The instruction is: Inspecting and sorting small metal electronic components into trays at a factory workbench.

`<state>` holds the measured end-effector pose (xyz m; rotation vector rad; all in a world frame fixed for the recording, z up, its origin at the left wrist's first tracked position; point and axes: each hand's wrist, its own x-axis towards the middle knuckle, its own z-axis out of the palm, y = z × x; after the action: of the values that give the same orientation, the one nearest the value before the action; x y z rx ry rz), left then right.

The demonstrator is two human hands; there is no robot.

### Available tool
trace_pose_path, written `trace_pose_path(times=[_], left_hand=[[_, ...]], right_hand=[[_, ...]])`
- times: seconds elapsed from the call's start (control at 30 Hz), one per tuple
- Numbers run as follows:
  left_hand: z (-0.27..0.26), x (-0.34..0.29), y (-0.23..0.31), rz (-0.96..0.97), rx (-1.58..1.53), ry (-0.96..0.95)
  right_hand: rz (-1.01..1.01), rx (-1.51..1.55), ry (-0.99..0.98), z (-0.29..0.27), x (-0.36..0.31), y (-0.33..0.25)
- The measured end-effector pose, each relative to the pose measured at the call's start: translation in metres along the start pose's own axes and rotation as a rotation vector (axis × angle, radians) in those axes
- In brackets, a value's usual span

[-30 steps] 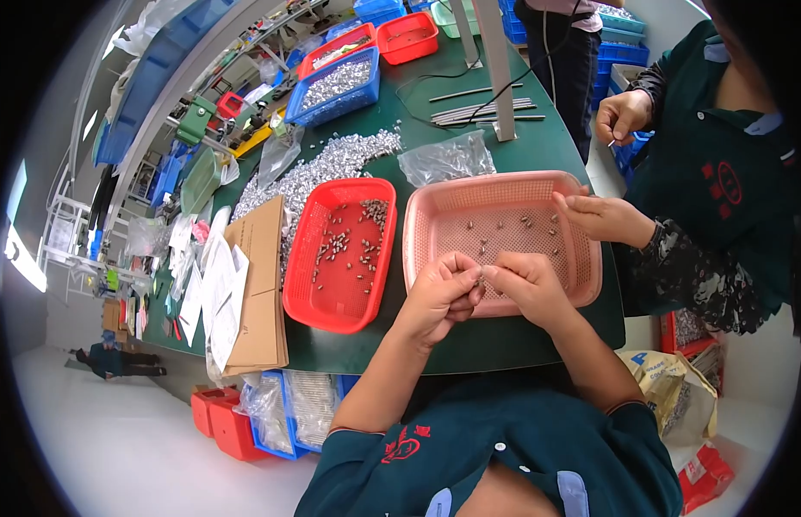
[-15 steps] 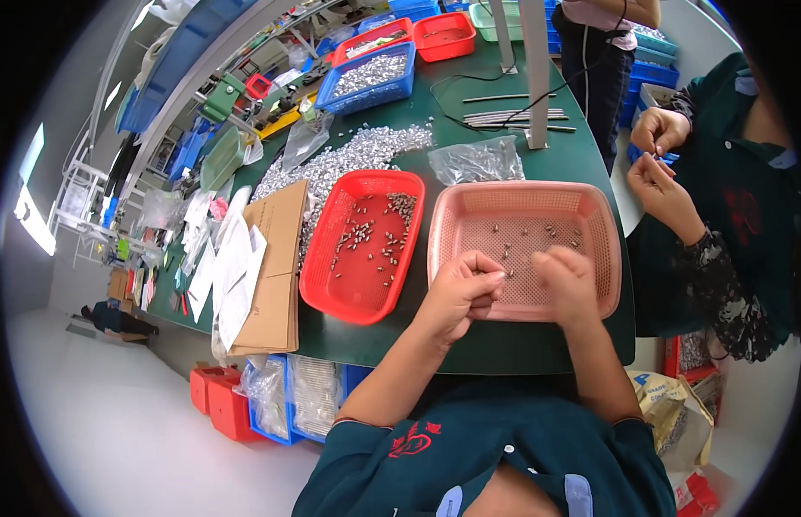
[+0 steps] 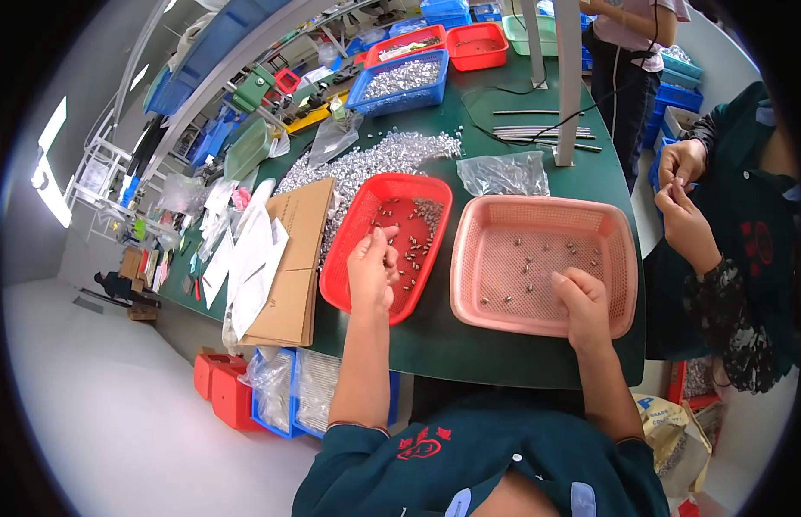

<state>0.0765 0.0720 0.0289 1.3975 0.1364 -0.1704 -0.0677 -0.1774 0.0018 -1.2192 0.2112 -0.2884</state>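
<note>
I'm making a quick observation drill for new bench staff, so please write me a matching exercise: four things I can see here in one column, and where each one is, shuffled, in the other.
Things
1. Left hand
2. Right hand
3. Flat cardboard
4. Thin metal rods

Places
A. Partly under white papers
B. Over the pink perforated basket
C. By the foot of an upright post
D. Over the red basket beside the pink one

Right pairs: 1-D, 2-B, 3-A, 4-C
</note>
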Motion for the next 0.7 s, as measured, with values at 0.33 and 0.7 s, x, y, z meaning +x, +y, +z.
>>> trace_pose_path(times=[0.33, 0.7], left_hand=[[0.063, -0.048, -0.020, -0.481, -0.457, -0.665], [0.087, -0.068, -0.042, -0.666, -0.582, -0.676]], right_hand=[[-0.022, -0.158, -0.040, 0.017, -0.006, -0.003], [-0.316, -0.418, -0.032, 0.023, -0.004, 0.000]])
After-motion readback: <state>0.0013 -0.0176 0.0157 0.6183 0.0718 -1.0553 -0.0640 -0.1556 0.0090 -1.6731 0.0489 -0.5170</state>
